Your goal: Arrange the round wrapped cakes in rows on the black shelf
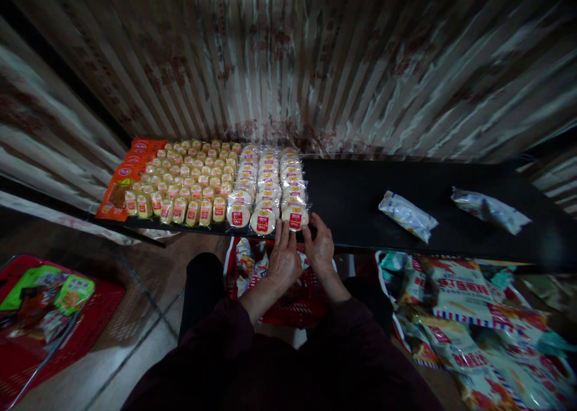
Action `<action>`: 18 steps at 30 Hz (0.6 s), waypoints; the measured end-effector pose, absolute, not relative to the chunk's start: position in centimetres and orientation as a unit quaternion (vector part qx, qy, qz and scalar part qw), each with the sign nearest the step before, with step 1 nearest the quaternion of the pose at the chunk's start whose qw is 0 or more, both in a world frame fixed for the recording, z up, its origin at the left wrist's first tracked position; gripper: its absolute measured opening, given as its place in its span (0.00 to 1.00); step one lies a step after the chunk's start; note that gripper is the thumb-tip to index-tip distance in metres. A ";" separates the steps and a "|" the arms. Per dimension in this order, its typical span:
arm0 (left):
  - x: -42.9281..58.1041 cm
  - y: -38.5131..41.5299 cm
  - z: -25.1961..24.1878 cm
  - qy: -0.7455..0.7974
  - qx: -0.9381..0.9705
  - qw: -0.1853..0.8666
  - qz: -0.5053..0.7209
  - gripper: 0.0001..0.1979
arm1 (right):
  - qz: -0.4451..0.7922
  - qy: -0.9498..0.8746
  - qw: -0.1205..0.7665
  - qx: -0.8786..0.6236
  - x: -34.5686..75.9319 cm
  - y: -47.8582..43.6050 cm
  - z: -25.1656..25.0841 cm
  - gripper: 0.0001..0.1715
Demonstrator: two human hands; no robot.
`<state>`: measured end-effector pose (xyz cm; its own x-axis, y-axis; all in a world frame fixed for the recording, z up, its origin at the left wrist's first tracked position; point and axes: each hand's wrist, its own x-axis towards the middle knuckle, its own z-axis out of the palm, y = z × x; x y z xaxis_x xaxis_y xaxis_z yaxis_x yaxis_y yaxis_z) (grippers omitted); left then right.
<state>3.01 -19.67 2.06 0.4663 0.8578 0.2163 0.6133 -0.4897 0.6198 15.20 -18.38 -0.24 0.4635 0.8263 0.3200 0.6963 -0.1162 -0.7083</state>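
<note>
My left hand (283, 258) reaches to the front edge of the black shelf, its fingertips at the lower left of a round white packaged item (295, 217). At that same packet's right side is my right hand (320, 243), fingers bent toward it. The packet lies between the two hands, at the front of the rightmost of three columns of round packets (268, 182). To their left stand rows of small yellow packaged cakes (193, 179), with orange packages (128, 179) at the far left end.
Two silvery packets (408, 216) (490, 210) lie on the right part of the black shelf (342, 188). Below are a red basket between my knees (297, 315), another red basket (101, 306) at left, and a basket of snack bags (464, 291) at right. Pleated curtain hangs behind.
</note>
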 end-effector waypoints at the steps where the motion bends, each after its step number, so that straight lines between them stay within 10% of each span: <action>1: 3.0 -19.7 1.9 0.445 0.827 0.231 0.255 0.31 | 0.077 -0.513 0.425 -0.742 15.3 -18.4 -0.3 0.30; 18: 2.9 -19.6 1.5 0.424 0.841 0.223 0.251 0.29 | 0.082 -0.530 0.415 -0.735 15.5 -17.8 -0.1 0.27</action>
